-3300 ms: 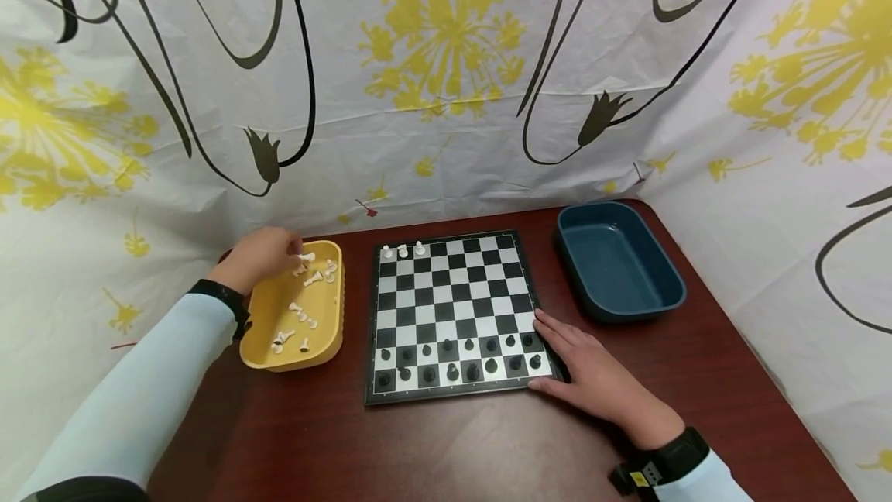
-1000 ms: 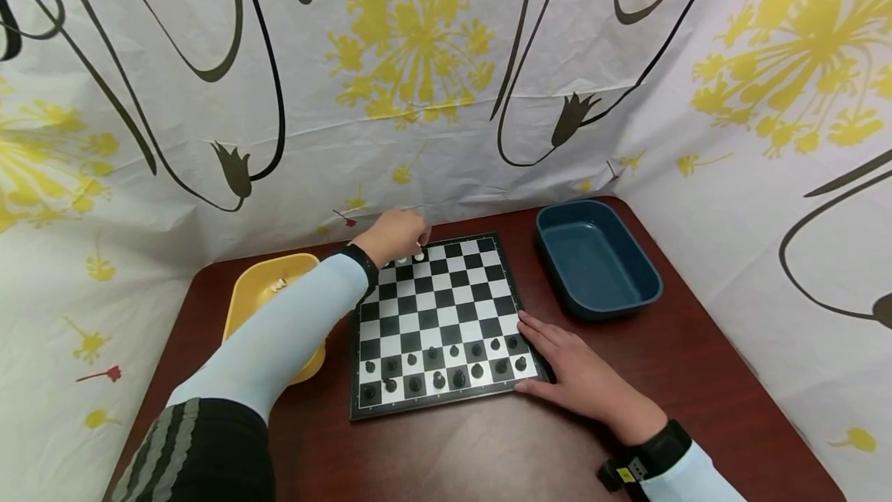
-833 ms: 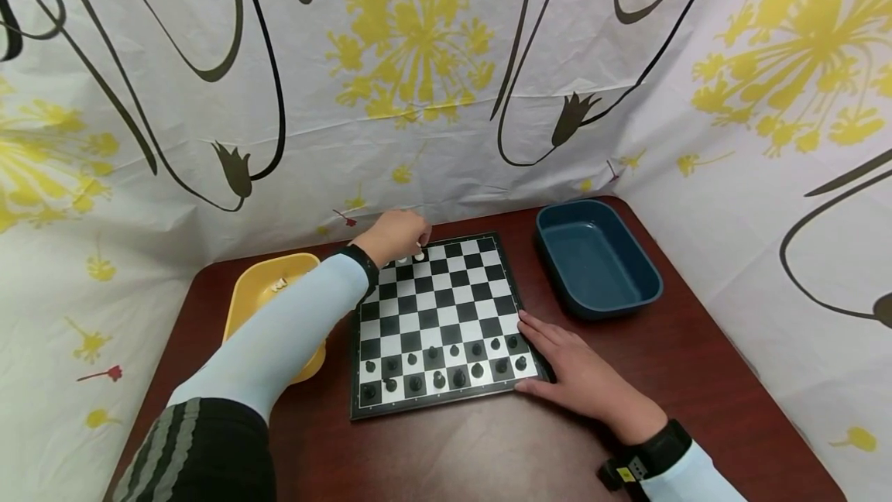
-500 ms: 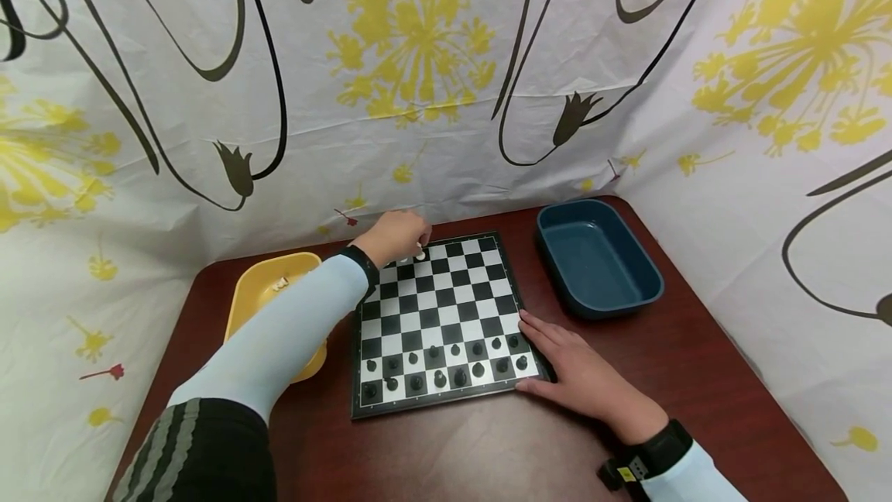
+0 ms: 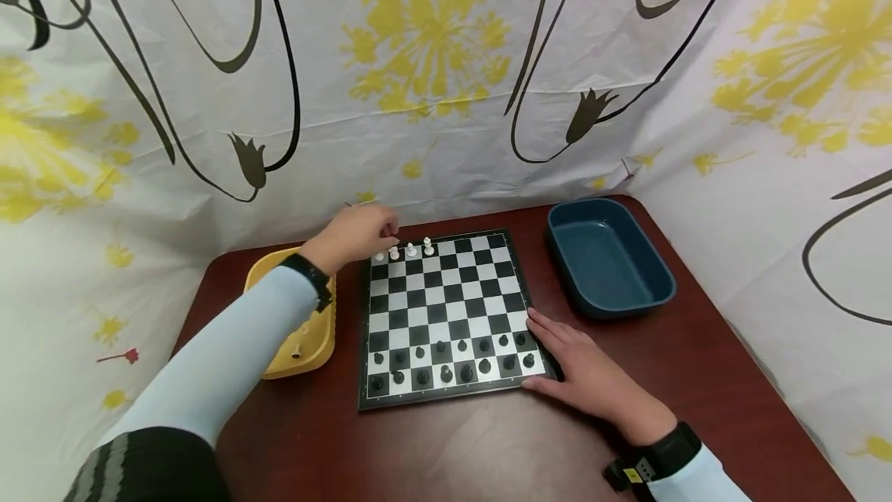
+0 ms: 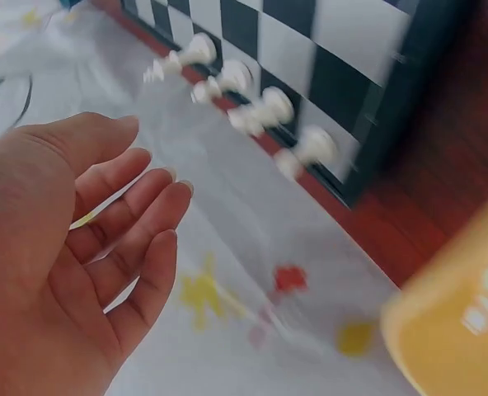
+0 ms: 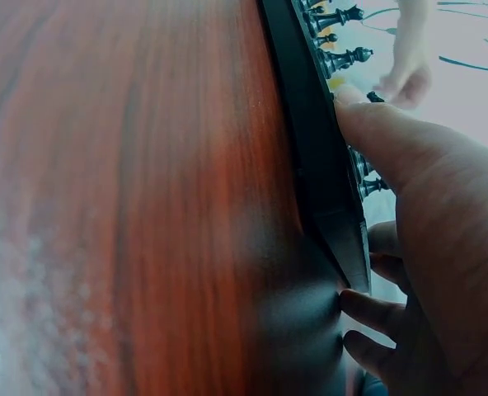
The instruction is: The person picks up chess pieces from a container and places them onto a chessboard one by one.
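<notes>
A black-and-white chessboard (image 5: pixel 446 308) lies mid-table. Several black pieces (image 5: pixel 453 361) fill its two near rows. Several white pieces (image 5: pixel 411 249) stand in a line on the far row's left squares. My left hand (image 5: pixel 372 235) hovers just left of that line, over the board's far left corner. In the left wrist view this hand (image 6: pixel 157 181) is empty, fingers relaxed, with the white pieces (image 6: pixel 260 107) a little beyond them. My right hand (image 5: pixel 554 355) lies flat on the board's near right corner, its thumb (image 7: pixel 392 140) against the board's edge (image 7: pixel 310 132).
A yellow tray (image 5: pixel 317 343) with loose white pieces sits left of the board, partly behind my left forearm. An empty blue tray (image 5: pixel 609 262) stands at the back right. A flowered curtain (image 5: pixel 446 84) closes in the dark wooden table (image 5: pixel 446 448) on three sides.
One more white piece now stands on the far row. My left hand has let go of it and drawn back a little to the left. The right hand has stayed put.
</notes>
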Tool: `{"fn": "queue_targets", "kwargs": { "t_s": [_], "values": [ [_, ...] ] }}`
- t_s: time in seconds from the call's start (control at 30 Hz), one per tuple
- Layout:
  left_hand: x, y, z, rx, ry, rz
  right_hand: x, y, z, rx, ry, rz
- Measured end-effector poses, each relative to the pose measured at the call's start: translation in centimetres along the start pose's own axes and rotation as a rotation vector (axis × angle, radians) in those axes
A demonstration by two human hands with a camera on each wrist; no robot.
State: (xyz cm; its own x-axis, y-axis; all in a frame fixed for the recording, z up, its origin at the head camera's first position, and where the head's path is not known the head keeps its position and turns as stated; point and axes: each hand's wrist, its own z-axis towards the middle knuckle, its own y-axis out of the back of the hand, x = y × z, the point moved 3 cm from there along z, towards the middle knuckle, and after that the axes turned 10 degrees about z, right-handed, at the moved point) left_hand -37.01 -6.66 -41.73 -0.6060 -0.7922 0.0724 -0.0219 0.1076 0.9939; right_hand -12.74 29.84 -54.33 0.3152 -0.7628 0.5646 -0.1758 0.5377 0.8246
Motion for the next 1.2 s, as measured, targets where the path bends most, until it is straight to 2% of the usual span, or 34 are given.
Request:
{"fn": "queue_targets", "kwargs": {
  "t_s": [0.1,0.3,0.4,0.53,0.7,0.97,1.2],
  "values": [
    [2.4,0.1,-2.9,-0.034,0.036,-0.039,0.0,0.0,0.0,-0.002,0.01,-0.005],
    [7.1,-1.3,-8.6,-0.061,0.157,-0.111,0.0,0.1,0.0,-0.008,0.022,-0.004],
    [8.6,-2.3,-10.8,-0.036,0.219,-0.139,0.0,0.1,0.0,-0.006,0.019,-0.008],
    [10.2,-3.5,-12.6,0.007,0.298,-0.156,0.0,0.1,0.1,0.001,0.019,-0.006],
    [11.6,-4.4,-13.5,0.044,0.339,-0.182,0.1,0.1,0.1,0.0,0.029,-0.006],
    [13.0,-7.1,-13.1,0.146,0.331,-0.17,0.2,0.2,0.2,-0.003,0.037,-0.011],
    [13.0,-9.2,-12.3,0.219,0.352,-0.186,0.3,0.5,-0.1,-0.007,0.03,-0.005]
  ]
}}
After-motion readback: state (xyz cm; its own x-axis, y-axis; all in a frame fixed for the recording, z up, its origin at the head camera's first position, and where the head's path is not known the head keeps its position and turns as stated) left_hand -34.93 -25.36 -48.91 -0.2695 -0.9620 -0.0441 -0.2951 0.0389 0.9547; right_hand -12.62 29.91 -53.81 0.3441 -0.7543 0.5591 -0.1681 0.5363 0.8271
